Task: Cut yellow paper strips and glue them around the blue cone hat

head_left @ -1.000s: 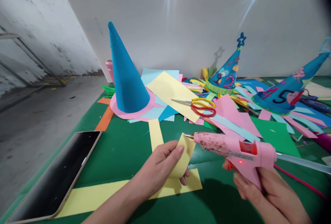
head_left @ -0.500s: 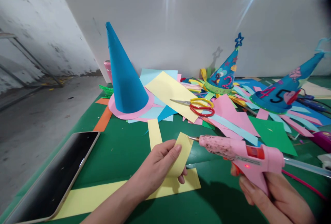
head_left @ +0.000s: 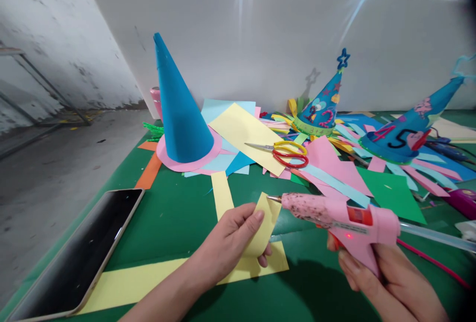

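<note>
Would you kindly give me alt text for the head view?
The right hand holds a pink glue gun, its nozzle at the yellow paper strip in the left hand. Behind are scissors, coloured paper and three blue cones on a green table.

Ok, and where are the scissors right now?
In the head view, just right of centre, the scissors lie partly on the yellow sheet, beyond the glue gun.

4 [head_left: 383,133] and 5 [head_left: 407,138] on right hat [head_left: 427,124], 2 [head_left: 328,116] on middle hat [head_left: 329,95]

L hand [head_left: 234,232]: yel. strip [head_left: 268,223] | R hand [head_left: 393,273]: pink glue gun [head_left: 327,211], tip [head_left: 275,199] nr strip
</note>
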Action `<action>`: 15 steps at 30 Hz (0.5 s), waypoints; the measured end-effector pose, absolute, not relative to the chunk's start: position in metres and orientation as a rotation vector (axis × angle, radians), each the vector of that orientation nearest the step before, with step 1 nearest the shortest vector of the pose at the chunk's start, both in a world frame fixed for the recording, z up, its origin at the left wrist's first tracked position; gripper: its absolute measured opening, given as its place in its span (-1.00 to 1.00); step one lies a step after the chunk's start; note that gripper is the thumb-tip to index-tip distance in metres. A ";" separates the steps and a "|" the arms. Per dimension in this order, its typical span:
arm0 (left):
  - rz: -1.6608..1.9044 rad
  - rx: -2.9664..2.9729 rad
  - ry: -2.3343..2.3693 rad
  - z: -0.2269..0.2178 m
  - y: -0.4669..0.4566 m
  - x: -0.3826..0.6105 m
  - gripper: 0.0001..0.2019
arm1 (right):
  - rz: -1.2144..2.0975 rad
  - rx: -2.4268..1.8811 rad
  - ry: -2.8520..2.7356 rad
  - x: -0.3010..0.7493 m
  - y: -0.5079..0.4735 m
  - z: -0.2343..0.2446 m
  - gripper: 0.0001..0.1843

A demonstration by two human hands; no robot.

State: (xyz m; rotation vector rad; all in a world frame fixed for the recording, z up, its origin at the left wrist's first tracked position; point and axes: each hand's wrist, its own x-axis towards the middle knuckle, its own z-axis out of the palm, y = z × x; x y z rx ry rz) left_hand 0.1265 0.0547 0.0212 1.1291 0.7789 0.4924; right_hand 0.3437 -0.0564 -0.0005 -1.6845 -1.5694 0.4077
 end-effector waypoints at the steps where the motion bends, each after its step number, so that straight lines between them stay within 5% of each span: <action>1: 0.486 1.131 0.777 0.021 0.055 0.127 -0.67 | 0.442 -1.684 -1.562 0.342 -0.056 0.001 -0.74; 15: 0.493 1.140 0.763 0.021 0.053 0.126 -0.69 | 0.500 -1.709 -1.476 0.338 -0.058 0.004 -0.70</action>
